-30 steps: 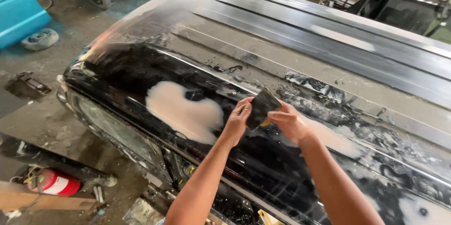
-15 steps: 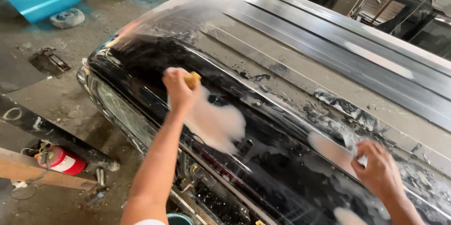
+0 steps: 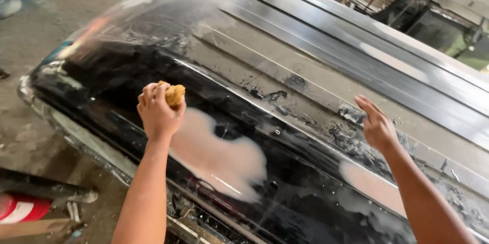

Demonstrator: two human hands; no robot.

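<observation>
Since the earlier frame the left hand (image 3: 159, 114) with the sponge (image 3: 174, 94) has shifted toward the dark edge of the car roof (image 3: 316, 55), away from the pale patch (image 3: 219, 155) it was rubbing half a second ago; the right hand (image 3: 378, 126) has risen from the lower corner of the view and now sits higher over the roof's gray middle band; the view itself has drawn closer, so the blue panel and the wheel on the floor have left the picture.

The sponge is a small yellow-brown block; it sits at the top of the left fist, clamped between the curled fingers (image 3: 150, 93) and the thumb, with one corner protruding past the knuckles; the fingers are closed tightly on it; whether the sponge touches the wet black paint cannot be told.

The right hand is open and holds nothing; its fingers are extended and held together, pointing up and to the left, just above or on the scuffed, wet surface; contact cannot be confirmed.

The pale patch lies just right of and below the left wrist; a second pale patch (image 3: 369, 185) lies below the right wrist; a red cylinder (image 3: 23, 208) lies on the floor at lower left, well apart from both hands.
</observation>
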